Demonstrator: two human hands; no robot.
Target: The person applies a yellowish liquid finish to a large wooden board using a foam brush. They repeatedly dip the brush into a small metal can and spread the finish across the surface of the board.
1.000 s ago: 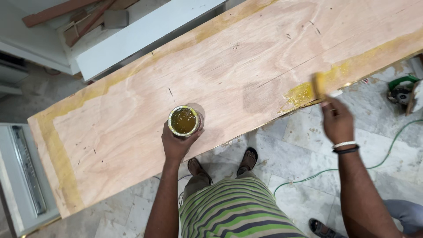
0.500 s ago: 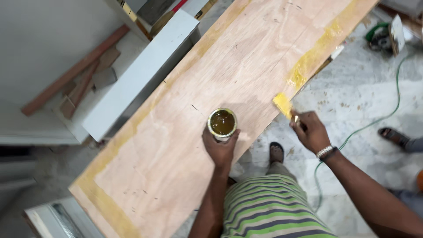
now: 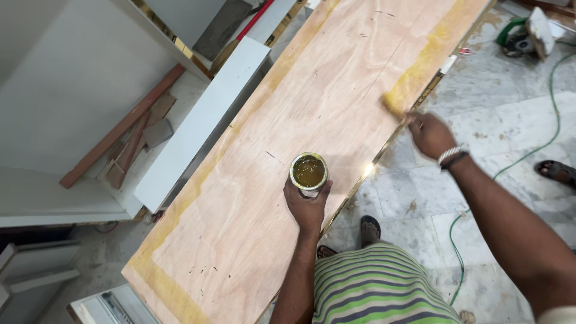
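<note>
A long plywood board (image 3: 300,120) lies across the view, with a yellow glue band along its edges. On it stands an open tin (image 3: 309,172) of yellow-brown glue, and my left hand (image 3: 307,207) grips the tin from the near side. My right hand (image 3: 431,135) holds a brush (image 3: 394,105) whose yellow-coated bristles press on the board's near edge, on the glue band. The brush is blurred by motion.
A white shelf unit (image 3: 90,90) with wood offcuts (image 3: 129,135) stands at the left, a white plank (image 3: 204,120) beside the board. A power tool (image 3: 528,33) and green cable (image 3: 558,114) lie on the marble floor at the right. Another person's sandalled foot (image 3: 558,172) shows at the right edge.
My right hand has carried the brush further along the board's near edge, away from the tin. My left hand stays on the tin. The camera view has turned.
</note>
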